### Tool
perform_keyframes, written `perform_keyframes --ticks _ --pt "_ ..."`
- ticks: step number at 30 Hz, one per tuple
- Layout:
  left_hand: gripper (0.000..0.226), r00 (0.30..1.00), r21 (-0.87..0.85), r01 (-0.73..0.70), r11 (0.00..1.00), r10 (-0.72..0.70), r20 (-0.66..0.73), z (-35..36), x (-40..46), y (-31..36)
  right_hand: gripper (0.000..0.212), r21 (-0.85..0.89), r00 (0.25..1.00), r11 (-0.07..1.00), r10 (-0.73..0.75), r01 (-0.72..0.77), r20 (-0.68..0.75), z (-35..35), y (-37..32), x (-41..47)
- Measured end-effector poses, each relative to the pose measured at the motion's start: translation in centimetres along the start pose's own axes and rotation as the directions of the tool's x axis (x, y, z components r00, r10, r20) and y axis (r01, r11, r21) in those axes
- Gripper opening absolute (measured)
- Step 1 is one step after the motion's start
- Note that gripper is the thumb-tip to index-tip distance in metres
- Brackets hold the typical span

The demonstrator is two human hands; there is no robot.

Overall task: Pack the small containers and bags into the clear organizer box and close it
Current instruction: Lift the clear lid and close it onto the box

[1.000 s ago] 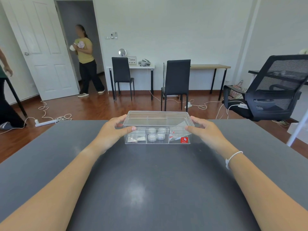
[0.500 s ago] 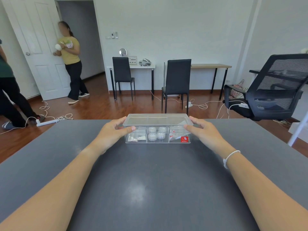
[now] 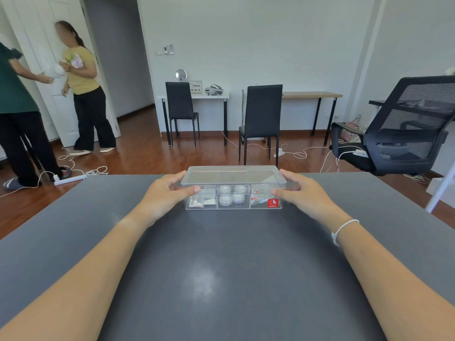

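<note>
lid (image 3: 234,174) seated on clear organizer box (image 3: 233,201); left hand (image 3: 164,196) and right hand (image 3: 303,195) fingers grasping lid ends, box on tabletop (image 3: 221,267).

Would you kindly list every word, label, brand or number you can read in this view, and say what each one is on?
No text here can be read.
Red sticker on the front of the clear organizer box: a white logo with a line of print beneath, too small to read.
Panel on the white desk by the far wall: small marks, blurred.
Wall switches: no legible markings.
</note>
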State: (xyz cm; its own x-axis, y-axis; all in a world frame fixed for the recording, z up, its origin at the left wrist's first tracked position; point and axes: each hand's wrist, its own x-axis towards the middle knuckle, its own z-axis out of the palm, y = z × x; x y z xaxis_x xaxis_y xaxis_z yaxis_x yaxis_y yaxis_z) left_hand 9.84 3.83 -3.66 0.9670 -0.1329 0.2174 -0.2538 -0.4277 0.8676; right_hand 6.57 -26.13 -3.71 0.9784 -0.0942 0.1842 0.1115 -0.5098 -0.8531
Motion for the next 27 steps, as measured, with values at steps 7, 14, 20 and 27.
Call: perform_keyframes --ticks 7,14,20,27 --pt "0.051 1.000 0.102 -0.025 0.994 0.025 0.002 -0.17 -0.04 -0.35 0.060 -0.013 0.999 0.999 -0.040 0.040 0.001 0.01 0.20 -0.10" --pt "0.050 0.999 0.120 -0.037 0.992 0.036 0.008 -0.08 0.07 -0.45 0.058 -0.039 0.999 0.999 -0.030 0.030 0.014 0.01 0.43 0.12" --pt "0.043 0.999 0.113 -0.051 0.992 0.049 0.020 -0.15 -0.09 -0.26 0.058 -0.018 0.999 0.999 -0.036 0.036 0.004 0.05 0.70 0.18" --pt "0.042 0.998 0.108 -0.061 0.992 0.058 0.025 0.01 0.08 -0.49 0.057 -0.034 1.000 0.999 -0.030 0.030 0.009 0.13 0.73 0.21"
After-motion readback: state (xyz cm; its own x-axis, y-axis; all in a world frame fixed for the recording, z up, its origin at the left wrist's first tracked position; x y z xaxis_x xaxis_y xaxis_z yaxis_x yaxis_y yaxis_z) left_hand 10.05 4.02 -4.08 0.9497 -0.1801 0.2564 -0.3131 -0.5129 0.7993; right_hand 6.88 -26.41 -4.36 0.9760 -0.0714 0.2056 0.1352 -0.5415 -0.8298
